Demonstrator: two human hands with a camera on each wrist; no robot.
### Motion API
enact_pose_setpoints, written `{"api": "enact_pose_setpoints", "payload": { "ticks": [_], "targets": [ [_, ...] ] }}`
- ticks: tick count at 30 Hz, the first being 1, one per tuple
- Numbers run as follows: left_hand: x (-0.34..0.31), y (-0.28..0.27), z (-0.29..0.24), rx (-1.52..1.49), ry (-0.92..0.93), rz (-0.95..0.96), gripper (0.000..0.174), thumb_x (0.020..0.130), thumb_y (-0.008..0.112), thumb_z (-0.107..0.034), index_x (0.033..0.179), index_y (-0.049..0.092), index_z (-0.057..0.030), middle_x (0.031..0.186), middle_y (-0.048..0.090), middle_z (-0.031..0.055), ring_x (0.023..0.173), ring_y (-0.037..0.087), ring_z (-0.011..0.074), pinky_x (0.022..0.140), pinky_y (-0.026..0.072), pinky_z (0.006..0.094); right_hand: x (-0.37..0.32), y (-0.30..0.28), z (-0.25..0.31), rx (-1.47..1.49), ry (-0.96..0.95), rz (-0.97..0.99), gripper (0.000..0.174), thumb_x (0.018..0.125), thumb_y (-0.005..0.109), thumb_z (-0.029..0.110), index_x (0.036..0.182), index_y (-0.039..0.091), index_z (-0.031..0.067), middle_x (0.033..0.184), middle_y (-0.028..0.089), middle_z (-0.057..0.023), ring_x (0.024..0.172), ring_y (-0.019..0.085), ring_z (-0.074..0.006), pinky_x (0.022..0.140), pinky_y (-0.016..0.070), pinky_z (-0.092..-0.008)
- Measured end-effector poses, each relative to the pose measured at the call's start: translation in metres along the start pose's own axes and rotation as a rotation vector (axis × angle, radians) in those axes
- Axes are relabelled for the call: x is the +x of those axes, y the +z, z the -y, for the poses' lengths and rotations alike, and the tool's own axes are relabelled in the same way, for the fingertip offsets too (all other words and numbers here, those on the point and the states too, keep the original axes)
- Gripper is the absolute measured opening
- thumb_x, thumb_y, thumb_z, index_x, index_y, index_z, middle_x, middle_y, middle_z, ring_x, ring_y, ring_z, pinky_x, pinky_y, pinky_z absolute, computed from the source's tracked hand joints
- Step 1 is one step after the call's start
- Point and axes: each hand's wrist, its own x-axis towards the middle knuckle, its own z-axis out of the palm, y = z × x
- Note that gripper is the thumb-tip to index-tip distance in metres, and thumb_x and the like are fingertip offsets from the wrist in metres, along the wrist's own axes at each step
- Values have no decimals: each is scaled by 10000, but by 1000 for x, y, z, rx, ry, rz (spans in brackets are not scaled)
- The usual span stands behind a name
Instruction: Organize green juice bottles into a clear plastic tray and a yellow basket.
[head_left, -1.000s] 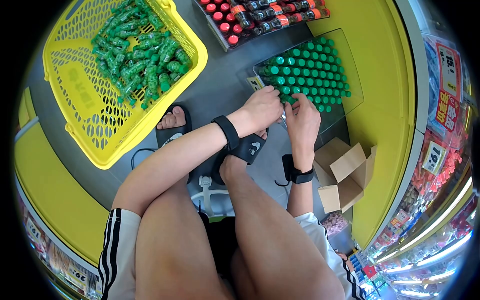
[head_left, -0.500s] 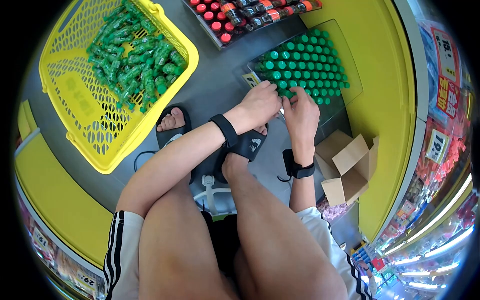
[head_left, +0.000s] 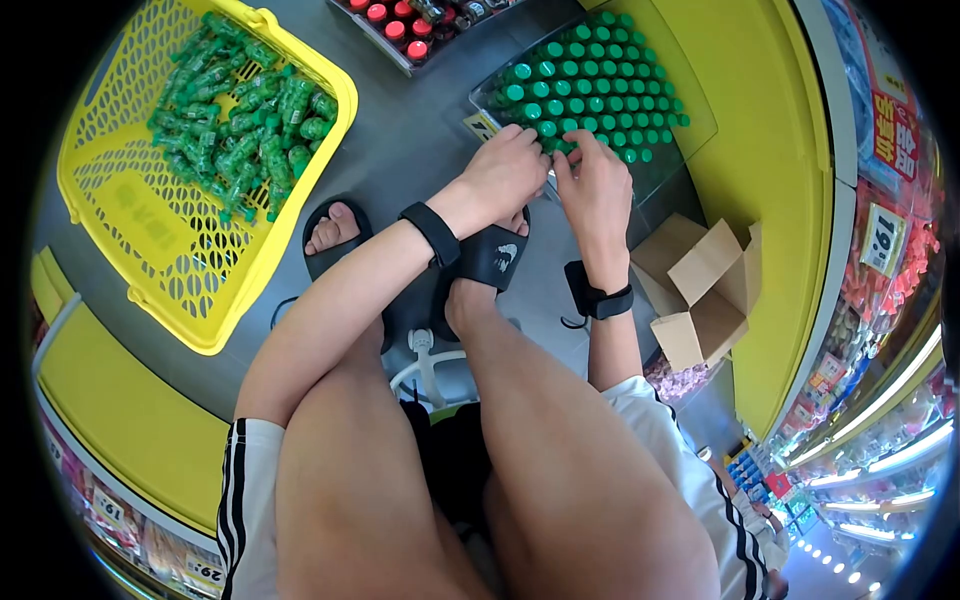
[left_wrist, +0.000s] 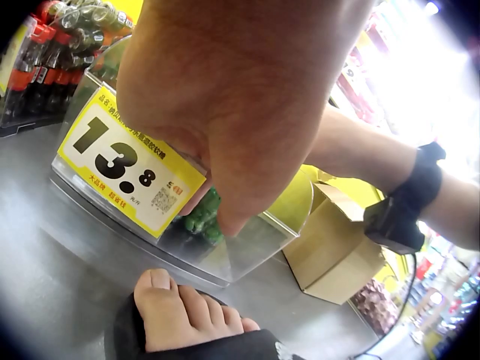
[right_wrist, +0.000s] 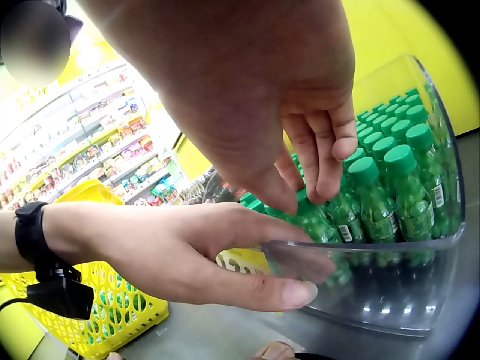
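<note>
Green bottles with green caps [head_left: 595,85] stand upright, tightly packed, in a clear bin [right_wrist: 390,244]. My left hand [head_left: 505,175] is at the bin's near edge; in the right wrist view its thumb [right_wrist: 289,292] lies outside the clear wall and a finger shows behind it. Beside it, my right hand [head_left: 598,190] hovers over the nearest bottles, fingers bent and thumb apart, close to a cap [right_wrist: 303,196]. Whether it touches that cap cannot be told. A yellow 13.8 price tag [left_wrist: 124,161] is on the bin's front.
On the left, a yellow basket [head_left: 347,100] contains many green bottles [head_left: 240,150] lying loose. Red-capped dark bottles [head_left: 395,28] fill another bin beyond. An open cardboard box [head_left: 705,280] sits right of my right wrist. My sandalled feet [head_left: 335,230] are on the grey floor.
The head view has shifted, so the basket and bins appear higher and further left. Both hands remain at the bin's near edge, with the right thumb and fingers slightly further apart.
</note>
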Motion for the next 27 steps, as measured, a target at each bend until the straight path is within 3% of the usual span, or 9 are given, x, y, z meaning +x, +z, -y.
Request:
{"api": "enact_pose_setpoints", "payload": {
  "ticks": [11,18,21,27],
  "targets": [
    [-5,-16,3,-30,66,-34,154,880,727,-152,983,721,-37,991,691,86,1039,651,272,933,502,393,3,-11,14,-26,12,-20,213,962,781,166,1144,746,61,985,783,-139,865,763,-368,732,599,-488],
    [-13,-99,2,-26,55,-52,127,871,727,-95,977,722,-24,999,696,89,1043,692,277,945,578,406,9,-41,45,66,-65,-76,197,971,781,176,1146,765,88,918,768,-126,793,752,-348,706,582,-463],
    [-24,-143,-2,-2,53,-118,144,834,745,-72,964,716,-18,1007,690,81,1047,693,276,941,591,388,15,-60,73,180,-173,-55,221,957,778,100,1177,769,83,925,771,-132,760,742,-322,674,569,-427],
    [-66,-211,-6,22,-188,-316,131,862,733,-36,980,700,11,1019,659,120,1007,682,318,895,588,422,27,-77,143,307,-426,-13,230,956,737,12,1182,752,57,946,763,-167,753,746,-322,685,594,-420]
  ]
}}
